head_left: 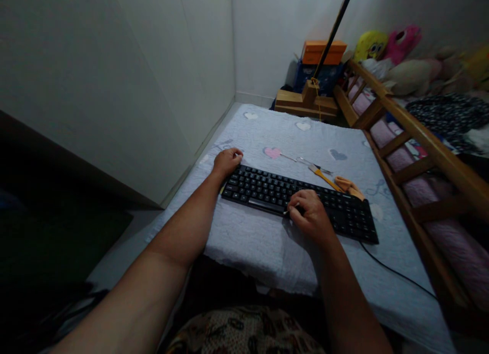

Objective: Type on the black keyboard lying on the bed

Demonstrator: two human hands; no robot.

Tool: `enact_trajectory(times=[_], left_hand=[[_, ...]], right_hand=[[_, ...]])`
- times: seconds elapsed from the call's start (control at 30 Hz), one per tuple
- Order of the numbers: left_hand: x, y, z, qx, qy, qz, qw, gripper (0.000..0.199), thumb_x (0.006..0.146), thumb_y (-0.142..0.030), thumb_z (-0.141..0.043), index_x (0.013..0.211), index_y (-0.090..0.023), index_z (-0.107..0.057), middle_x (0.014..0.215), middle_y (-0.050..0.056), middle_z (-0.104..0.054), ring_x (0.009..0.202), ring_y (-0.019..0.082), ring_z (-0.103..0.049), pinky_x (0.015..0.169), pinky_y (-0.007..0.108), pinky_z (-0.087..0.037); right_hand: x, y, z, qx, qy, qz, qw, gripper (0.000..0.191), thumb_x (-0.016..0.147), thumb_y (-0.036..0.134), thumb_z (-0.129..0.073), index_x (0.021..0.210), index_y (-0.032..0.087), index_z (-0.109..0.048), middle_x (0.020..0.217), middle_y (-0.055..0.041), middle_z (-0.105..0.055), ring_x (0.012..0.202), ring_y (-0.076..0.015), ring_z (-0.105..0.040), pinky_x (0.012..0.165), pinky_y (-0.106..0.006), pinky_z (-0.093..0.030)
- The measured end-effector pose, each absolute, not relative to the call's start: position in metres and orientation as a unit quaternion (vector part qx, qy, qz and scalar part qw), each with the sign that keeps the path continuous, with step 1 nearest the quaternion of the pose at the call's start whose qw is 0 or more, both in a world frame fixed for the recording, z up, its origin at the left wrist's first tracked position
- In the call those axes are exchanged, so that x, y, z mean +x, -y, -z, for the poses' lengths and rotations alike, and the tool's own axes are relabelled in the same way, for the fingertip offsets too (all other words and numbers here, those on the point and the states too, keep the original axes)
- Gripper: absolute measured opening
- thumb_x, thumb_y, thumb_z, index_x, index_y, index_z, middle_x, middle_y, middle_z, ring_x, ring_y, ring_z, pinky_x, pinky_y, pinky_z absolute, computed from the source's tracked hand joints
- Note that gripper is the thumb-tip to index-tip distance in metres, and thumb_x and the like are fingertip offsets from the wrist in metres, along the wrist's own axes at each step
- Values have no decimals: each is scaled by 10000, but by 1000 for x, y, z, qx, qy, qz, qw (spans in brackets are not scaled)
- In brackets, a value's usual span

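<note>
A black keyboard [263,187] lies on a light blue cloth with heart prints. My left hand [228,161] rests at its upper left corner, fingers curled together; whatever they may hold is hidden. Over the keyboard's front edge, right of the space bar, my right hand [308,211] pinches a small cotton swab [286,212] whose pale tip points left. Behind the keyboard lie a yellow-handled brush [325,178], thin metal tools [305,161] and a folded orange-brown cloth [349,187].
The cloth-covered table [260,252] carries a black cable [397,270] running to the right. A wooden bed rail [431,145] borders the right side, with plush toys beyond. A wooden stand [305,102] and an orange box [324,52] are behind; a pale panel stands left.
</note>
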State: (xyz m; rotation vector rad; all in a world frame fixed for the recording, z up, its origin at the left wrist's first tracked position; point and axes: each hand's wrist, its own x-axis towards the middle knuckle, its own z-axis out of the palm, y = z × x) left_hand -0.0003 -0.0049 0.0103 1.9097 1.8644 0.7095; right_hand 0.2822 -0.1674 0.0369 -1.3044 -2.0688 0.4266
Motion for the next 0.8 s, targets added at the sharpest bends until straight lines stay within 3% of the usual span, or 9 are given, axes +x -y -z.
enact_trajectory(times=[0.8], left_hand=[[1, 7, -13, 675, -662, -258, 199, 310, 855, -299, -547, 1053, -195, -762, 890, 49, -737, 828, 190, -627, 787, 282, -465]], right_hand=[[283, 165, -34, -516, 767, -154, 349, 141, 885, 181, -557, 773, 225, -631, 864, -61, -655, 924, -244, -550, 855, -419, -422]])
